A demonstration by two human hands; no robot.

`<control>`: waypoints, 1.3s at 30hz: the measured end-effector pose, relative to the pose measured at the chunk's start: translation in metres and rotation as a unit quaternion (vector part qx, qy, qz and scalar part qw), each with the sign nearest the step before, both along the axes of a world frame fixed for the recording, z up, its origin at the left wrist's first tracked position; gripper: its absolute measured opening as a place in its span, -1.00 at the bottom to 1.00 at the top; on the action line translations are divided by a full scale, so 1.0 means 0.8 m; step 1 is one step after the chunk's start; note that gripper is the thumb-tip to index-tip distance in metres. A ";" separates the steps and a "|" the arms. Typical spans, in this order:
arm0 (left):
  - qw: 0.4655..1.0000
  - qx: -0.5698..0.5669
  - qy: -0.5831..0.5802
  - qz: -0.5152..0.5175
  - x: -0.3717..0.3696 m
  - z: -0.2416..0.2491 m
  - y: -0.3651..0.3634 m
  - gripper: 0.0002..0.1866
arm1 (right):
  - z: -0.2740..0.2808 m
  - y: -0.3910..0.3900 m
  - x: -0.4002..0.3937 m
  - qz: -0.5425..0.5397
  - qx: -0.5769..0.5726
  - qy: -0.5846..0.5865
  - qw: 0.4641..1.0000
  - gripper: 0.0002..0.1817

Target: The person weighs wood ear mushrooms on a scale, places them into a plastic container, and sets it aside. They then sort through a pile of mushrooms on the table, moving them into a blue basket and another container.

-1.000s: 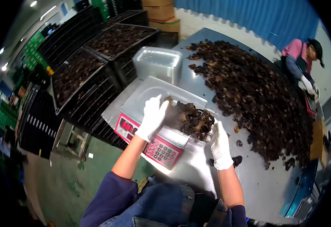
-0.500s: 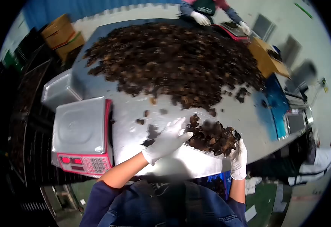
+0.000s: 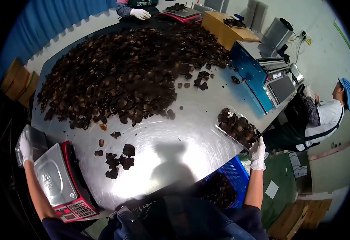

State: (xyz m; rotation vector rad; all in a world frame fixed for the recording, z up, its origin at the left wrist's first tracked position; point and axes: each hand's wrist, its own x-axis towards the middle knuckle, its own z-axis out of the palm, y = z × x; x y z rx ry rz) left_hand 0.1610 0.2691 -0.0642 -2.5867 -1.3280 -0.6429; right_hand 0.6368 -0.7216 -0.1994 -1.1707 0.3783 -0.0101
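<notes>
My right hand [image 3: 257, 154], in a white glove, grips the near right end of a clear tray [image 3: 229, 140] heaped with dark, mushroom-like pieces [image 3: 239, 127]. Over at the far left, my gloved left hand [image 3: 26, 147] reaches to the stacked clear trays [image 3: 38, 141] behind a red scale [image 3: 55, 176]; its fingers are too indistinct to tell whether they grip. A large pile of the same dark pieces [image 3: 115, 76] covers the back of the metal table [image 3: 159, 136]. Several loose pieces [image 3: 120, 160] lie right of the scale.
A blue crate [image 3: 243, 176] with dark pieces is below the table edge. A blue panel and machine [image 3: 255, 76] stand at the right. One co-worker [image 3: 323, 116] is at the right; another's gloved hand [image 3: 140, 14] is behind the pile, near a second scale [image 3: 181, 15].
My left hand has moved from beside the filled tray to the stacked trays at far left. My right hand still holds the filled tray. The view has turned to the right.
</notes>
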 end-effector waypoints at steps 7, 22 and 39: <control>0.989 -0.062 0.133 -0.027 -0.107 -0.031 0.089 -0.65 | 0.007 0.011 0.003 -0.062 -0.234 0.008 0.970 -0.72; 0.993 -0.047 0.046 -0.098 -0.115 -0.029 0.132 -0.82 | 0.101 0.117 0.018 0.054 -0.773 -0.309 0.551 -0.80; 0.981 0.018 0.194 -0.026 -0.076 0.025 0.042 -0.87 | 0.183 0.081 -0.140 0.318 -0.791 -0.028 0.522 -0.69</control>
